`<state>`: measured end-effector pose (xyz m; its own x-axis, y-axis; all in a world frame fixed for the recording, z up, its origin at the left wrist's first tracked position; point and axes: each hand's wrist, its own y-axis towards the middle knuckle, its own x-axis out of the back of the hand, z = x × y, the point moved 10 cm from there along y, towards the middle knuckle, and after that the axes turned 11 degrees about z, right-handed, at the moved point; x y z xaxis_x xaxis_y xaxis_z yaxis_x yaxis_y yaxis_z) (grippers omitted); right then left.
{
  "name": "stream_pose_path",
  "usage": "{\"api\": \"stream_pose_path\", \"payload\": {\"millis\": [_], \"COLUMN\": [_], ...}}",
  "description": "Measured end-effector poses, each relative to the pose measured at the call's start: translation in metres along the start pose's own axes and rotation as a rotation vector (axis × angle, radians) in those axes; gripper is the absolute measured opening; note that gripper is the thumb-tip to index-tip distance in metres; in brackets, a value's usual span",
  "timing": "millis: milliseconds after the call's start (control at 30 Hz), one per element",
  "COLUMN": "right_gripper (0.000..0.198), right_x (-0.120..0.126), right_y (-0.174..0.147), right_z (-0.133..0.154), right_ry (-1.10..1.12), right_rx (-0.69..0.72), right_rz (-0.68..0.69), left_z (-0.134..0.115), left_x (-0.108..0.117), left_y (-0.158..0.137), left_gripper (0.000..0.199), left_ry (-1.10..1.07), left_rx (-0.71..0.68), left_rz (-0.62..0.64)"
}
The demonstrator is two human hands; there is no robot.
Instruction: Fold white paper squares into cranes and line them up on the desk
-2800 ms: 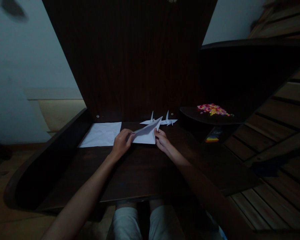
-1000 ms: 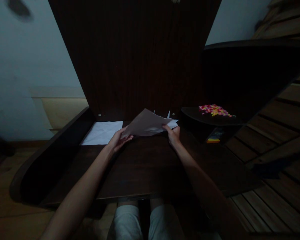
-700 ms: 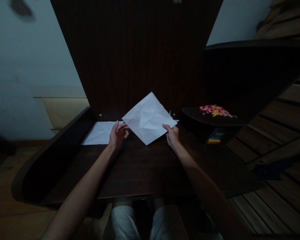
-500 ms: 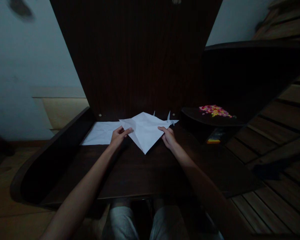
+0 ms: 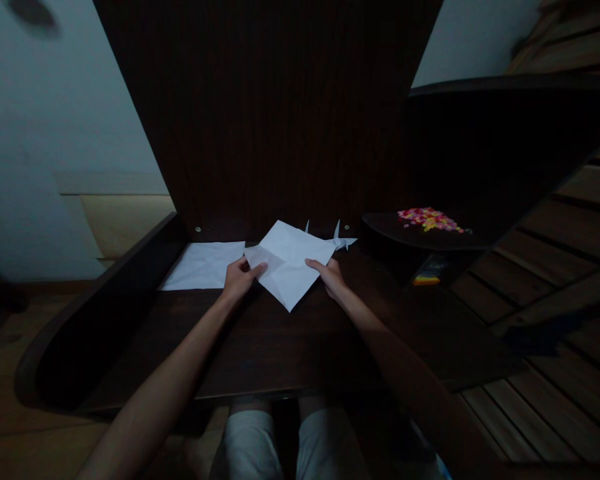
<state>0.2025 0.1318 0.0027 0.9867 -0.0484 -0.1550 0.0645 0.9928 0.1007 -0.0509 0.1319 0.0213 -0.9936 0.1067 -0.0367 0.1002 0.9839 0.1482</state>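
A creased white sheet of paper (image 5: 290,257), turned like a diamond with one corner towards me, is held up over the dark wooden desk (image 5: 280,353). My left hand (image 5: 241,277) pinches its left side, thumb on top. On the right side my right hand (image 5: 330,273) grips it the same way, thumb across the face and fingers hidden beneath. Behind the sheet's right corner stands a folded paper crane (image 5: 341,241), partly covered. Another white point pokes up beside it; what it belongs to is hidden.
More white paper (image 5: 205,265) lies flat at the desk's left, by the raised side panel (image 5: 105,310). Small pink, red and yellow pieces (image 5: 430,219) are heaped on a low shelf (image 5: 380,227) at right. A dark upright board (image 5: 280,120) closes off the back.
The paper has turned and become less stretched sideways, its left and right corners drawn inward. My right hand has shifted slightly left, and both hands still hold the sheet.
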Motion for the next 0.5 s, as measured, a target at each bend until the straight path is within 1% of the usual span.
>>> {"api": "stream_pose_path", "payload": {"millis": [67, 200, 300, 400, 500], "right_gripper": [0.041, 0.047, 0.045, 0.041, 0.039], "right_x": [-0.005, -0.015, -0.017, -0.018, -0.016], "right_y": [0.0, -0.001, 0.0, 0.003, 0.007], "right_z": [0.001, -0.002, -0.005, -0.011, -0.017], "right_ry": [-0.064, -0.175, -0.243, -0.325, -0.417], "right_rx": [0.016, -0.005, -0.008, -0.011, -0.004], "right_rz": [0.044, 0.15, 0.196, 0.236, 0.252], "left_z": [0.0, -0.001, 0.0, -0.001, 0.0], "left_x": [-0.003, -0.007, -0.012, -0.017, -0.021], "left_y": [0.0, 0.001, 0.001, 0.0, -0.001], "left_gripper": [0.049, 0.046, 0.048, 0.054, 0.052], "left_ry": [0.068, 0.249, 0.393, 0.528, 0.704], "left_rx": [-0.011, -0.023, -0.021, -0.06, -0.066], "left_rz": [0.029, 0.083, 0.139, 0.174, 0.189]}}
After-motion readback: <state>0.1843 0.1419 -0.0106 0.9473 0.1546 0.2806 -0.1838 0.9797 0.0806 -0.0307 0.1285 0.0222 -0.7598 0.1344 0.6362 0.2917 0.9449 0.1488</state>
